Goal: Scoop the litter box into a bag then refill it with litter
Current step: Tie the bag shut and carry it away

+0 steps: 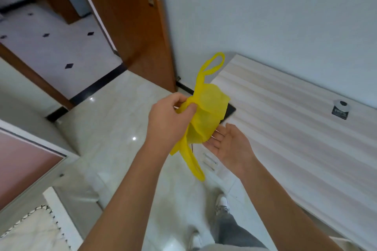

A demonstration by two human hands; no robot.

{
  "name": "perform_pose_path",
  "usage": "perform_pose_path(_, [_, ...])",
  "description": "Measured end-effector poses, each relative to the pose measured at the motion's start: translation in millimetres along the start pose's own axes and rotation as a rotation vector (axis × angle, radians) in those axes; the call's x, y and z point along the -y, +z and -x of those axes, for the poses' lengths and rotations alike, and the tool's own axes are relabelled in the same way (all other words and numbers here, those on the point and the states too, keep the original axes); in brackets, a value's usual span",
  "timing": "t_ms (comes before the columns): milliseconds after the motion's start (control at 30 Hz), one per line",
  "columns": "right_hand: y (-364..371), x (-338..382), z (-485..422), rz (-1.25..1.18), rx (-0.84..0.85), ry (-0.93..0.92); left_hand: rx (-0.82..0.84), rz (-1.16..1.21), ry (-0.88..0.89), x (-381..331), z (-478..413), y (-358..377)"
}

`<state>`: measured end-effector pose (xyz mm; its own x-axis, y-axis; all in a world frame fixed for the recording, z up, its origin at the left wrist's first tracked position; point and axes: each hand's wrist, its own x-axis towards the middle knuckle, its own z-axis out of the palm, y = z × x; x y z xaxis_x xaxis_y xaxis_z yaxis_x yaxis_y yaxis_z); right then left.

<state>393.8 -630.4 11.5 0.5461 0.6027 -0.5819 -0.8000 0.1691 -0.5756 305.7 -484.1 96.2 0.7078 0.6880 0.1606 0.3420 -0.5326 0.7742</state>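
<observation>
In the head view, the left hand (169, 116) pinches a crumpled thin yellow plastic carrier bag (208, 112) at its gathered neck, thumb and fingers curled round the film. The bag hangs in the air above the glossy pale tiled floor (114, 128), just beside the corner of a pale striped wood-grain desk (285, 118). One handle loop stands up and the other dangles below. The right hand (228, 142) lies flat and palm-up under the bag's lower edge, fingers straight, holding nothing. Whether it touches the film I cannot tell.

No litter box, scoop or litter shows here, so the bag is not yet opened at any box.

The likely trouble is the film itself. It is bunched and clingy, so the mouth may be hard to find. Pulling hard could tear it, and a torn bag would leak waste.

No writing can be read. A small dark tag with a silver ring (341, 108) sits on the desk, too small to make out.
</observation>
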Motion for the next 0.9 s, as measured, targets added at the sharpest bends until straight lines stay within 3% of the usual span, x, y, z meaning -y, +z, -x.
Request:
perform_pose_path(233, [37,39,-65,0.072,0.118,0.068,-0.133,-0.078,-0.081,4,-50,-13])
perform_pose_path(433, [87,30,-106,0.123,0.196,0.179,-0.217,-0.099,-0.169,33,-74,-43])
perform_pose_path(900, [267,-27,-241,0.202,0.210,0.239,-0.231,-0.069,-0.234,174,-210,-161])
